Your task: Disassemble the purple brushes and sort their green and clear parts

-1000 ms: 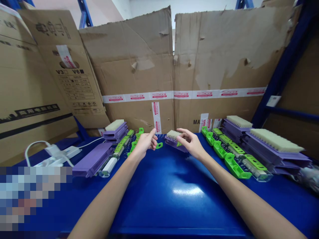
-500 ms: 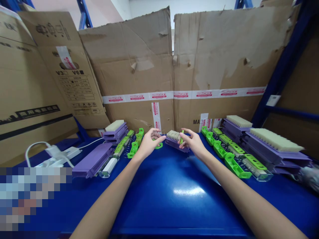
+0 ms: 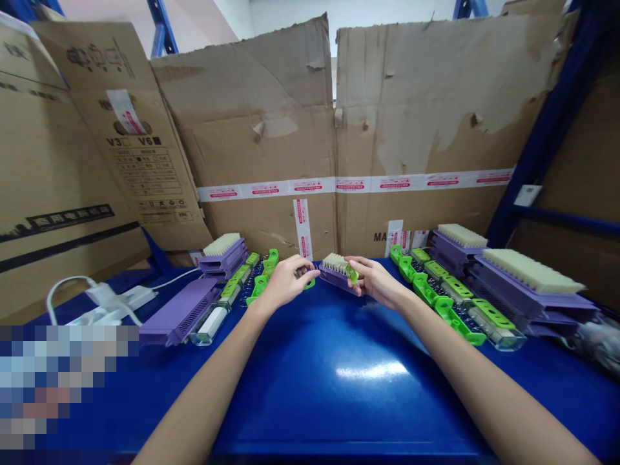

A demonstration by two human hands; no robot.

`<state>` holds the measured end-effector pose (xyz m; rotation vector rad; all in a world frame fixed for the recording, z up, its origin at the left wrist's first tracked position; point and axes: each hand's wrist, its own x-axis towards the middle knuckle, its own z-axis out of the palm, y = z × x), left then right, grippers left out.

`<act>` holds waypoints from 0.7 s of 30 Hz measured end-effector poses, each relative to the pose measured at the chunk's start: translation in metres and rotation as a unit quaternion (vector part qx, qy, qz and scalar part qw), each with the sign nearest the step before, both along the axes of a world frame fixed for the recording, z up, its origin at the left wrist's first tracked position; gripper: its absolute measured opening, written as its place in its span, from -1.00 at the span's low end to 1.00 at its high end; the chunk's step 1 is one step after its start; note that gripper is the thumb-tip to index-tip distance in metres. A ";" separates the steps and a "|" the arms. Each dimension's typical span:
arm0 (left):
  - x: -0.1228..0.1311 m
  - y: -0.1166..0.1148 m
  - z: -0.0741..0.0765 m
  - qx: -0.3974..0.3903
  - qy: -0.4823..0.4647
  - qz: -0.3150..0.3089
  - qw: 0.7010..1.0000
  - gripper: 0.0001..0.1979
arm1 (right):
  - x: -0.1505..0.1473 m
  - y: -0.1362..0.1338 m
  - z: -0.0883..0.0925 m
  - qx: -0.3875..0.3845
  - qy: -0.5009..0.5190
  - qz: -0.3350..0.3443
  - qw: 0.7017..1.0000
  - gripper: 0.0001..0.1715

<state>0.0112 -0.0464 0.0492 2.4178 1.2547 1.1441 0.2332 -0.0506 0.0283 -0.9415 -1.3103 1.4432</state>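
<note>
My right hand (image 3: 375, 282) pinches a small yellow-green, see-through plastic piece (image 3: 352, 274) at the right end of a purple block. This purple block (image 3: 334, 276) carries a pale, toothed foam-like pad (image 3: 334, 261) and stands between my hands. My left hand (image 3: 285, 284) is just left of it, fingers curled and thumb towards the fingertips; something small and dark shows there, too unclear to name. Part of a bright green plastic piece (image 3: 310, 283) shows behind the left thumb.
Green scalloped holders (image 3: 443, 310) and clear boxes with lime tops (image 3: 455, 284) line both sides. Purple blocks with pale pads (image 3: 533, 271) stand at right, a flat purple block (image 3: 179, 310) at left. A white power strip (image 3: 116, 303) lies further left. Cardboard (image 3: 261, 148) walls the back.
My left fingers have closed together from a wider spread. My right hand has turned the yellow-green piece so its broader side shows, beside the padded block.
</note>
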 end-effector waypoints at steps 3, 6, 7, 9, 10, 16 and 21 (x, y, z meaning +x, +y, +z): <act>0.001 0.000 0.000 -0.045 0.001 0.000 0.999 -0.68 | -0.002 -0.001 0.000 0.070 -0.037 -0.003 0.997 -0.38; -0.001 0.003 -0.002 -0.156 -0.024 -0.008 0.987 -0.58 | -0.005 -0.001 -0.002 0.152 -0.096 -0.037 0.983 -0.34; -0.003 0.004 -0.002 -0.187 -0.032 -0.007 0.982 -0.56 | -0.005 -0.001 -0.004 0.174 -0.116 -0.051 0.977 -0.35; -0.008 0.007 0.000 -0.204 -0.042 0.013 0.978 -0.55 | -0.005 0.000 -0.006 0.212 -0.159 -0.088 0.960 -0.39; -0.011 0.007 0.003 -0.190 -0.046 0.036 0.980 -0.55 | -0.005 0.000 -0.008 0.231 -0.184 -0.110 0.949 -0.41; -0.043 0.000 0.033 -0.094 -0.006 0.255 0.962 -0.63 | 0.001 0.002 -0.012 0.325 -0.324 -0.162 0.874 -0.51; -0.076 -0.020 0.034 -0.052 0.140 0.389 0.909 -0.68 | 0.002 0.003 -0.013 0.359 -0.349 -0.181 0.846 -0.51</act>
